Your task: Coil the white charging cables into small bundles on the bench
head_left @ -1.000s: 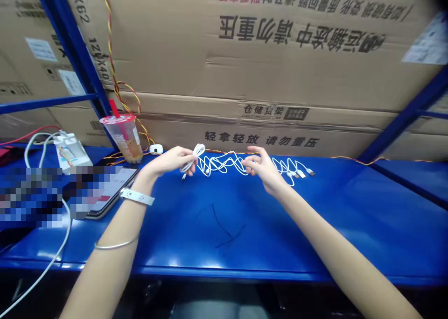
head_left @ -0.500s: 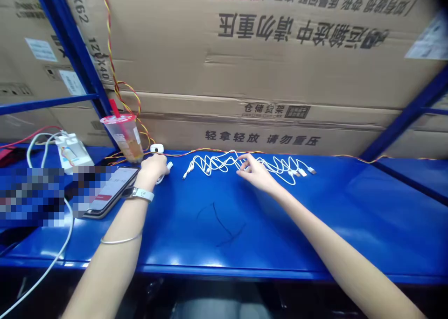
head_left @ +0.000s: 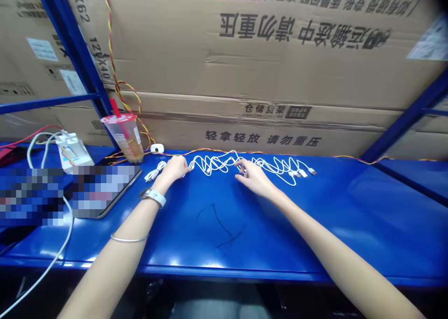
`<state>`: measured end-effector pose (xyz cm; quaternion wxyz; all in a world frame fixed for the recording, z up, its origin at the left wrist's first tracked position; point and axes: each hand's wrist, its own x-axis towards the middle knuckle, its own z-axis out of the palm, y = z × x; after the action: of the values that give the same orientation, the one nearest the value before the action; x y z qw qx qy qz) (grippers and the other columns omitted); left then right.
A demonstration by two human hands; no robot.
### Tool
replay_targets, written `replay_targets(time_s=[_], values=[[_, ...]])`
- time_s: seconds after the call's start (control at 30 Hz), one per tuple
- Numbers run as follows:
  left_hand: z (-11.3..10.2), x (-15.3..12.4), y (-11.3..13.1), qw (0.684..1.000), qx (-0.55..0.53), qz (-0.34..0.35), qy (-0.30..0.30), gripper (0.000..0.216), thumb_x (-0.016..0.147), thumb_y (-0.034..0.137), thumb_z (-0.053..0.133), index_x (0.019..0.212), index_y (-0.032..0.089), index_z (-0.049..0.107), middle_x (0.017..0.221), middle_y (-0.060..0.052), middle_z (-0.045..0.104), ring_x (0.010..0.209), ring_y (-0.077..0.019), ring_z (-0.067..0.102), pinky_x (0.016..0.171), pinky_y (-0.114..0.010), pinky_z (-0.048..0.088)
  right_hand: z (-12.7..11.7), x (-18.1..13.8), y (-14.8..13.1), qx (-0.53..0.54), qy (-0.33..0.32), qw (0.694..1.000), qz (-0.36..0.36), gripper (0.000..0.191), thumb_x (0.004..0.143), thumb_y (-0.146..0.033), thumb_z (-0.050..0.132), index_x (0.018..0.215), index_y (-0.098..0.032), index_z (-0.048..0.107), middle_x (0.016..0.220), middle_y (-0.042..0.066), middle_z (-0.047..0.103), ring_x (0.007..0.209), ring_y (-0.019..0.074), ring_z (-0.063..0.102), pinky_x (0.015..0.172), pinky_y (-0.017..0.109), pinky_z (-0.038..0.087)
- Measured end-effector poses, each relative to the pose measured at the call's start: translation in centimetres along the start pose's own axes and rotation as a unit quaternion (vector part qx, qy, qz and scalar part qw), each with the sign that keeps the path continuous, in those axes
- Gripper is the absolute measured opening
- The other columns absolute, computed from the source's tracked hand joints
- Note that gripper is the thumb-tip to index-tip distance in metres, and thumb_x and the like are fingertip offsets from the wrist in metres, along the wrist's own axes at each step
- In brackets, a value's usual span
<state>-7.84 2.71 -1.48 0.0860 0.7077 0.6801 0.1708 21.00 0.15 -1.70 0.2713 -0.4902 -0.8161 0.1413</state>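
Far left of the white cable tangle (head_left: 224,163) on the blue surface (head_left: 353,230), a white charger block (head_left: 72,153) trails cords. Next comes a flat dark device (head_left: 105,193), mostly blurred out, its edge pointing toward the tangle. A clear plastic cup (head_left: 122,134) with a red straw stands farther back, left of the tangle. Closer in, a small coil of white cable (head_left: 154,172) lies just left of your left hand (head_left: 173,168).

That hand sits at the tangle's left end, its fingers (head_left: 184,167) together and reaching the strands; whether they clamp one cannot be told. Your right hand (head_left: 255,179) rests at the middle of the tangle, its fingers (head_left: 243,167) slightly apart, tips on the strands, clamped on nothing. Behind the tangle runs a twisted red-and-yellow wire (head_left: 217,151). At the tangle's right end lie white cable connectors (head_left: 301,173).
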Motion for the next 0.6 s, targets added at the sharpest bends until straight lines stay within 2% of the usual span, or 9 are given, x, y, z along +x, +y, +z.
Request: replay_targets(time_s=[0.17,0.23,0.3,0.37,0.43,0.53,0.6], values=[[-0.9,-0.3,0.3,0.999,-0.036,-0.019,0.016,0.008,0.065,0.020,0.061,0.058,0.017,0.060,0.066,-0.009,0.066,0.069,-0.0215,0.061,0.063,-0.027,0.041,0.1,-0.1,0.0,-0.021,0.002,1.000,0.002,0.028,0.078,-0.022,0.054,0.106,-0.018,0.055,0.091,0.006,0.059,0.075,0.0173,0.056,0.069,0.030,0.044],[-1.7,-0.7,0.8,0.996,-0.090,-0.016,0.025,0.005,0.067,0.021,0.059,0.064,0.017,0.060,0.065,-0.006,0.065,0.065,-0.0187,0.060,0.059,-0.026,0.041,0.0,0.0,0.1,-0.042,0.017,0.999,-0.006,0.028,0.078,-0.020,0.054,0.107,-0.017,0.056,0.095,0.008,0.059,0.078,0.0189,0.057,0.072,0.032,0.046],[-2.7,-1.3,1.2,0.985,-0.172,0.012,-0.001,0.007,0.069,0.024,0.058,0.070,0.017,0.060,0.065,-0.003,0.064,0.063,-0.0166,0.059,0.058,-0.024,0.042,-0.1,0.1,0.6,-0.076,0.037,0.996,-0.023,0.033,0.080,-0.018,0.052,0.113,-0.017,0.055,0.105,0.011,0.059,0.085,0.0211,0.058,0.076,0.034,0.046],[-3.9,-2.0,1.6,0.961,-0.258,0.067,-0.078,0.011,0.070,0.026,0.062,0.074,0.017,0.059,0.071,-0.003,0.066,0.068,-0.0157,0.061,0.063,-0.024,0.045,-0.3,0.2,1.2,-0.118,0.046,0.991,-0.048,0.037,0.084,-0.016,0.048,0.120,-0.017,0.054,0.120,0.013,0.054,0.096,0.0240,0.058,0.079,0.035,0.047],[-4.9,-2.8,2.0,0.930,-0.327,0.092,-0.137,0.015,0.068,0.028,0.067,0.075,0.017,0.059,0.085,-0.005,0.069,0.080,-0.0165,0.063,0.072,-0.025,0.048,-0.4,0.4,1.8,-0.157,0.035,0.984,-0.072,0.033,0.087,-0.015,0.046,0.117,-0.018,0.058,0.126,0.014,0.049,0.106,0.0263,0.055,0.084,0.036,0.046],[-5.5,-3.5,2.9,0.876,-0.447,0.081,-0.161,0.020,0.070,0.028,0.069,0.075,0.017,0.054,0.108,-0.009,0.067,0.100,-0.0190,0.063,0.085,-0.028,0.048,-0.5,0.5,2.3,-0.190,0.008,0.977,-0.094,0.023,0.089,-0.017,0.045,0.098,-0.016,0.066,0.120,0.014,0.051,0.105,0.0255,0.055,0.088,0.035,0.044],[-5.2,-3.6,3.6,0.835,-0.521,0.054,-0.166,0.020,0.075,0.030,0.066,0.078,0.017,0.051,0.115,-0.012,0.065,0.105,-0.0207,0.062,0.090,-0.033,0.048,-0.6,0.6,2.2,-0.204,0.000,0.974,-0.103,0.022,0.090,-0.017,0.045,0.094,-0.016,0.066,0.113,0.014,0.053,0.098,0.0239,0.055,0.086,0.034,0.044]])
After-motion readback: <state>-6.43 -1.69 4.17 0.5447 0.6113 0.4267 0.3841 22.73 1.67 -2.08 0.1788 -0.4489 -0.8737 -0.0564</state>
